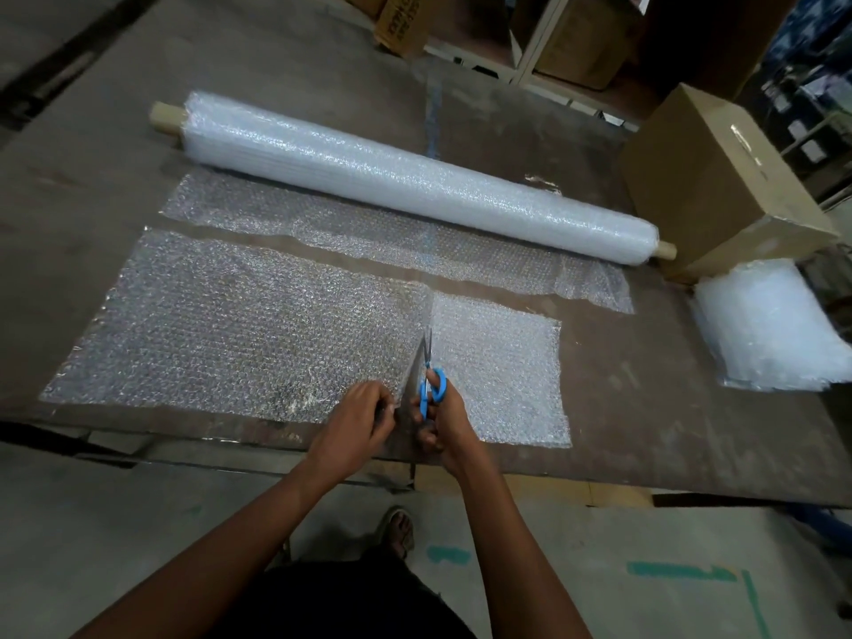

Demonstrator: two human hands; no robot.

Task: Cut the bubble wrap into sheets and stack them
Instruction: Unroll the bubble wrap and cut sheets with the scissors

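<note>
A long strip of bubble wrap [239, 325] lies flat near the table's front edge, partly slit from the front. My right hand [442, 422] grips blue-handled scissors [431, 380], blades pointing away along the slit. My left hand [359, 419] pinches the wrap's front edge just left of the cut. Right of the blades lies the smaller part of the strip [498, 371]. The big roll [415, 182] lies behind, its loose end [369, 232] spread on the table. A stack of cut sheets [774, 329] sits at the right.
A worn brown table [645, 408] carries everything. A cardboard box [719, 177] stands at the back right beside the roll's end. Shelving with more boxes [576, 34] is behind the table. My foot [396, 528] shows on the grey floor below.
</note>
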